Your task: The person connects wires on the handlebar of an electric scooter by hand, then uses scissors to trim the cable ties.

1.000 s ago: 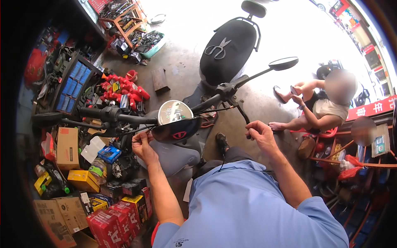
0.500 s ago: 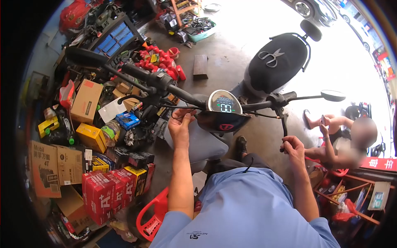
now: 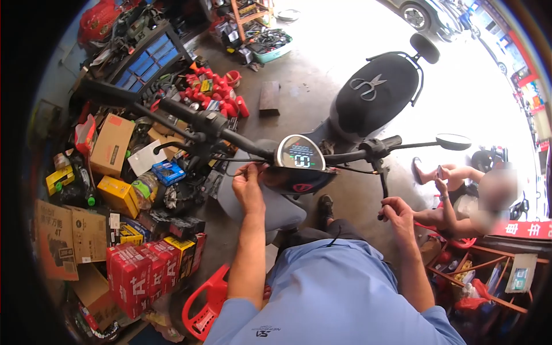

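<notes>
A scooter stands in front of me, its round lit display [image 3: 301,156] set mid-handlebar over a dark front housing [image 3: 296,181]. My left hand [image 3: 249,188] is closed in a pinch beside the housing, at a thin black cable [image 3: 233,159] under the handlebar; its fingertips are partly hidden. At the other side, my right hand [image 3: 398,214] has its fingers closed on the lower end of the black brake lever [image 3: 384,187]. Scissors [image 3: 368,87] lie on the black seat [image 3: 376,106], away from both hands.
Boxes [image 3: 118,144], red packs [image 3: 129,279] and red bottles [image 3: 218,95] crowd the left. A red plastic chair [image 3: 201,305] is beside me. A seated person [image 3: 460,201] is at right, near a shelf [image 3: 480,276]. A wooden block [image 3: 269,98] lies on the floor.
The whole view has shifted slightly, moving the scooter left in the picture. My left hand stays by the housing and cable, its fingers a little rearranged. My right hand remains at the lever's end.
</notes>
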`<state>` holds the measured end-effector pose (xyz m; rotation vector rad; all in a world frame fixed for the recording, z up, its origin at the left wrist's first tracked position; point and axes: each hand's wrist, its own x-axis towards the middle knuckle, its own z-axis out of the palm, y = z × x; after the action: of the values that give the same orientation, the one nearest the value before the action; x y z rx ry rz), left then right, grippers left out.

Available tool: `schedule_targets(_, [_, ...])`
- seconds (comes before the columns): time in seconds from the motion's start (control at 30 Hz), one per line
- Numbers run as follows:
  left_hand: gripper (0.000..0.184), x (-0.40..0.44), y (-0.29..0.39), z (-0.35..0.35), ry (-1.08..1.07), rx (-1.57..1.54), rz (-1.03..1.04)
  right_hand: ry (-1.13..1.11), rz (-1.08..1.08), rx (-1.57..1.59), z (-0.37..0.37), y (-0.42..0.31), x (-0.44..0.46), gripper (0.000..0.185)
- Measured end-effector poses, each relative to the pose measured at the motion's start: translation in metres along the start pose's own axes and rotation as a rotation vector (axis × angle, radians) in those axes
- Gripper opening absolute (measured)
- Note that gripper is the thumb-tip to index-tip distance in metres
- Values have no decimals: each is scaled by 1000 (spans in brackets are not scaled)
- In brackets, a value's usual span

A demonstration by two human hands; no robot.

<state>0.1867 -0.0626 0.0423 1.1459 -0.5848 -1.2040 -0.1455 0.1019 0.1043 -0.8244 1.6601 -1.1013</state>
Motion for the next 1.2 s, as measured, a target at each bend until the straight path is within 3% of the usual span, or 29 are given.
schedule_targets(0.2, [12,-3,-3,-6,-32,-33,26,-133,20,14,10,-77,9,15])
schedule_targets(0.33, [13,-4,-6,-7,-55,-23,61,-267,-301,149,36,-137,62,17])
schedule_targets(0.47, [17,-10,-1,-5,-30,29,59,-270,-414,150,72,-180,163,19])
schedule_targets(0.57, [22,-17,0,2,56,54,83,-213,-291,-9,89,-187,253,18])
schedule_targets(0.7, [29,-19,-3,2,142,126,110,-202,-94,-221,47,-104,450,13])
schedule_targets(0.73, [29,-19,-3,3,172,125,126,-287,-149,-633,19,-57,504,12])
schedule_targets(0.77, [31,-19,-2,3,169,156,110,45,76,-639,40,-97,449,13])
schedule_targets(0.87, [35,-20,0,5,204,206,94,148,354,-304,6,-49,502,17])
schedule_targets(0.9, [35,-21,3,6,197,238,77,198,379,-430,9,-50,497,17])
schedule_targets(1.2, [32,-16,2,9,240,191,62,190,564,-392,7,16,559,33])
